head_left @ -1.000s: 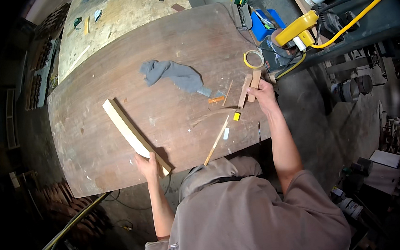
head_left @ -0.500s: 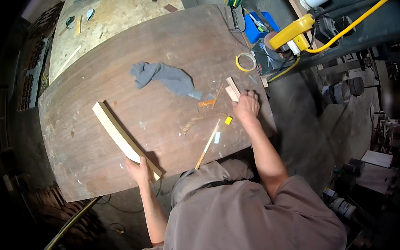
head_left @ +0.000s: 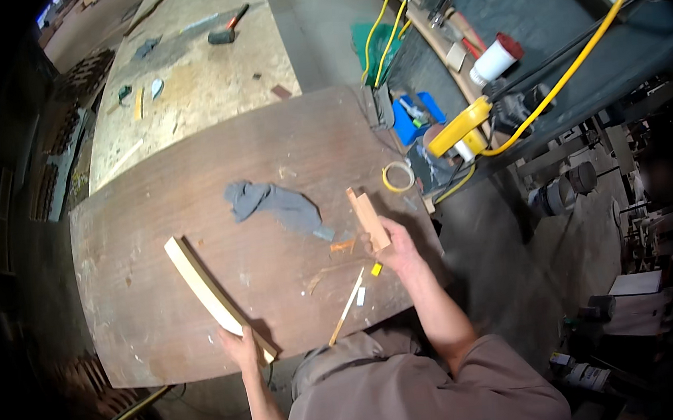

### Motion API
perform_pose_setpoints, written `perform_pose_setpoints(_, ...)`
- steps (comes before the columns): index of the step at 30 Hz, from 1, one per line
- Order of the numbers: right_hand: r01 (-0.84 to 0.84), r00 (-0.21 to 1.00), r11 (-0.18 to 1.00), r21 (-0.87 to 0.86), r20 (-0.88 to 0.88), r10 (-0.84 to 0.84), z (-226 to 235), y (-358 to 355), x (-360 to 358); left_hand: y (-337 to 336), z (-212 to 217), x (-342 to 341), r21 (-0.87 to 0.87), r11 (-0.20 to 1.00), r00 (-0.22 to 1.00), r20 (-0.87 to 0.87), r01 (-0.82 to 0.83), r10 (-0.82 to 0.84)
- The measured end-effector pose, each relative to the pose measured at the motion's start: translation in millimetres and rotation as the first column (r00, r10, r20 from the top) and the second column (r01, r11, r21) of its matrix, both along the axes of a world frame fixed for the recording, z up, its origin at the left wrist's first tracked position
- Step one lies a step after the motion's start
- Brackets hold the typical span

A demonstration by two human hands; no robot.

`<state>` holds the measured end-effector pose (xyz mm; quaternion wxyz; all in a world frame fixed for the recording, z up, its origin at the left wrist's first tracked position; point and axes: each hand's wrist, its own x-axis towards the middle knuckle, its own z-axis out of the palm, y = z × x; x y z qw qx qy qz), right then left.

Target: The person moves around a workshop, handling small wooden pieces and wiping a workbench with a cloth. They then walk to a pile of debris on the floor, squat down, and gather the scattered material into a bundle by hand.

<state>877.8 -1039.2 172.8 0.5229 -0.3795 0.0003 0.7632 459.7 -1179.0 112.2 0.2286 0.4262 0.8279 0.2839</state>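
On the left of the brown tabletop lies a long, slightly curved strip of pale wood. My left hand grips it near its lower end, close to the table's front edge. In my right hand is a small stepped wooden block, tilted up off the table, with the fingers wrapped round its near end. Beside that hand lie a small yellow piece, an orange scrap and a thin wooden stick.
A grey cloth lies mid-table. A roll of tape sits near the right edge. To the right are a blue bin, a yellow power tool with its cord, and a white can. A mallet rests on the far pale table.
My right hand has lifted the wooden block off the table and turned it, drawing it a little leftward. The left hand stays on the curved strip. The view has tilted up.
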Motion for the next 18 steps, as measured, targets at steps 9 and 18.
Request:
perform_pose_setpoints(9, 0.205, 0.965, 0.954, 0.217, -0.209, -0.159, 79, 64, -27, 0, 0, 1, 0.017, 1.0, 0.999, -0.046, 0.01, -0.009)
perform_pose_setpoints(18, 0.444, 0.891, 0.846, 0.296, -0.245, -0.382, 57, 163, 10, -4, -3, -4, 0.039, 0.999, 0.999, -0.021, 0.035, -0.034)
